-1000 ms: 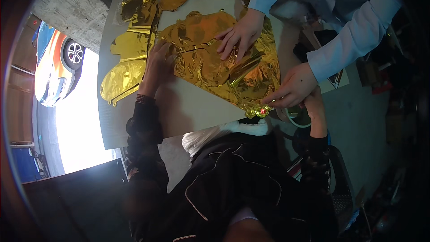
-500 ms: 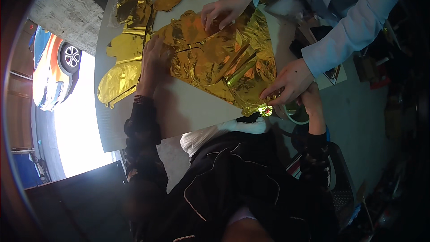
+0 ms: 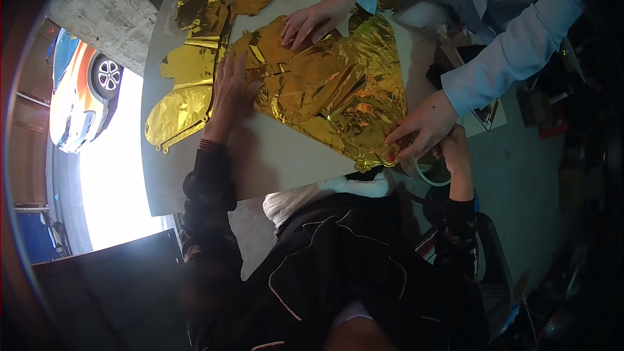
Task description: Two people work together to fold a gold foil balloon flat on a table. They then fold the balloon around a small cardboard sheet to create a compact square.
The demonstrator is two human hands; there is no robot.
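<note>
Head view: gold foil (image 3: 318,84), near edge of desk (image 3: 273,162) — left hand (image 3: 229,94) outspread; right hand (image 3: 457,155), grip unclear — co-worker's far hand (image 3: 318,21) now bares foil's middle.

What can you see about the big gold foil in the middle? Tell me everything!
The gold foil looks thin and shiny, with wrinkles, folds, and bright and dark patches. It lies spread out on the pale table, one corner reaching the near edge. The person's left hand is at its left side. A co-worker's hand rests on its far part, and that co-worker's other hand is at the near right corner, partly hiding it.
</note>
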